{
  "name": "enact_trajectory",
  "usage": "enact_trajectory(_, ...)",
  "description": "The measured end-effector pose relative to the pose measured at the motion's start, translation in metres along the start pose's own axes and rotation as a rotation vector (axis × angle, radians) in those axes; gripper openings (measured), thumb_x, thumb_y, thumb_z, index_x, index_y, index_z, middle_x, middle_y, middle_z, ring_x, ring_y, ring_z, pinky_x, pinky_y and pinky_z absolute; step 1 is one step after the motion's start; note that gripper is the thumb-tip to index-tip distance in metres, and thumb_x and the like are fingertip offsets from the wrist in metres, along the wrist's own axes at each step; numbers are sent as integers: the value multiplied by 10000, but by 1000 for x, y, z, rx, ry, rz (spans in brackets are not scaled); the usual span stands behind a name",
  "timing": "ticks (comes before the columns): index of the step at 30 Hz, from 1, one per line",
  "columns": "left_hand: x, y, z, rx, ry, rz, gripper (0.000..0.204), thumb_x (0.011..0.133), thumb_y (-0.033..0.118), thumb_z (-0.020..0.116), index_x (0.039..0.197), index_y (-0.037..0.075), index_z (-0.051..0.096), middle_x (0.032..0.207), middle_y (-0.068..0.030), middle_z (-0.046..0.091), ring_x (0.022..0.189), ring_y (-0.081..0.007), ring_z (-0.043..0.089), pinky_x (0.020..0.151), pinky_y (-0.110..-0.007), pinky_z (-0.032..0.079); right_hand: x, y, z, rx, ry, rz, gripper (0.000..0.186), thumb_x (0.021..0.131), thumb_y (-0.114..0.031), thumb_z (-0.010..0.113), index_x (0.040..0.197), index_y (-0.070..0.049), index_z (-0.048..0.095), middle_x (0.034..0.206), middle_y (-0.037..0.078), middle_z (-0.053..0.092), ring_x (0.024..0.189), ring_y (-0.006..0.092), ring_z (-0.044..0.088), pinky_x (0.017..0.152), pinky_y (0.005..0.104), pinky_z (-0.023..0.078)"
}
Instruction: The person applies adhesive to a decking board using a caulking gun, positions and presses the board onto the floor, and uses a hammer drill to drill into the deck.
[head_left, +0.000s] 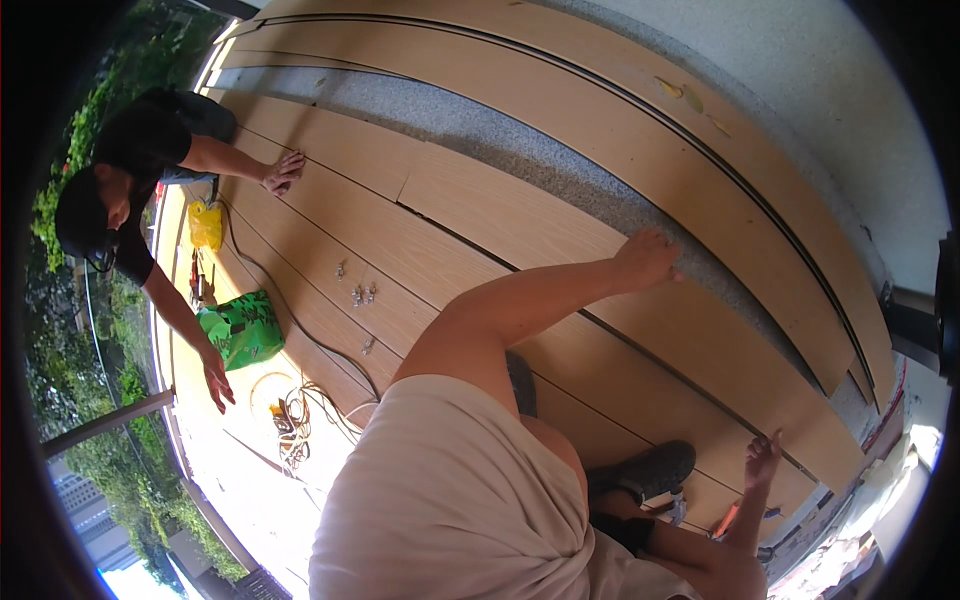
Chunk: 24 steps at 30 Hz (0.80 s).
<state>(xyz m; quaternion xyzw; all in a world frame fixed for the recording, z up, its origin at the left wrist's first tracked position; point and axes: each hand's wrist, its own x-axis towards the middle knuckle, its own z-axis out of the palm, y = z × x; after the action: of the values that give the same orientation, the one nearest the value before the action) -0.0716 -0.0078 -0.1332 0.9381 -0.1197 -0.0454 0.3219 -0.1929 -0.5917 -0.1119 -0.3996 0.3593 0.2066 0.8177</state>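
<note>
My left hand [650,260] reaches across a long tan deck board [590,240], its fingers curled at the board's far edge beside a gap. Grey ground [560,175] shows in that gap. Toward the board's right end, my right hand [764,458] is closed near the dark seam between two boards. Whatever it may hold is too small to make out. Below it, close to my dark shoe [655,470], lie a metal tool [678,506] and an orange-handled tool [727,520], both partly hidden.
A co-worker [140,150] leans in at left, one hand flat on the boards. Nearby are a yellow bag [205,226], a green bag [245,330] and a tangled cord [295,420]. Small metal pieces [363,295] lie mid-deck. Loose boards [640,150] run along the pale wall.
</note>
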Motion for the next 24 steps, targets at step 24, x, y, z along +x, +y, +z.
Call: enact_trajectory(24, -7, 5, 2, 93, -165, 93, 197, 966, 165, 609, 998, -28, 578, 1036, -224, 573, 997, -429, 513, 872, -533, 418, -9, 14, 46, -195, 312, 46, 317, 988, -352, 622, 758, -150, 541, 689, -46, 491, 516, 49, 397, 413, 209, 256)
